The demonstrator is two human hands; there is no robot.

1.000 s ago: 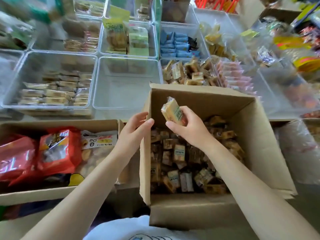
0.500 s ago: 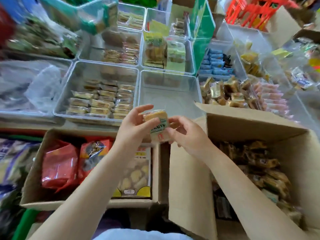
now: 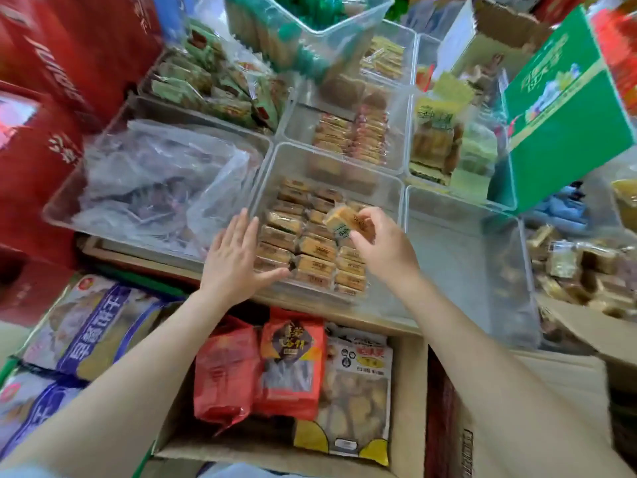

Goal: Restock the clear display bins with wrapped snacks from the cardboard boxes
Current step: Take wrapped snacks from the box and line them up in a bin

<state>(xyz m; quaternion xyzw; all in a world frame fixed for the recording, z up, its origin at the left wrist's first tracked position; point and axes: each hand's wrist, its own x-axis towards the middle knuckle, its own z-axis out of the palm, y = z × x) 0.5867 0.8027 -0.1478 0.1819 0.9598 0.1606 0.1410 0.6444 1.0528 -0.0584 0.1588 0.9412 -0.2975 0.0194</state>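
Red cartons (image 3: 41,108) with white lettering stacked along the left edge. Green printed carton (image 3: 565,122) tilted at upper right, its lower edge above the blue packets (image 3: 565,208). Crumpled clear plastic bag (image 3: 162,188) at left centre. Two large purple-and-white packs (image 3: 93,326) with big characters at lower left, one in front of the other. White fabric (image 3: 220,472) just visible at the bottom edge. Upper background blurred; contents not legible.
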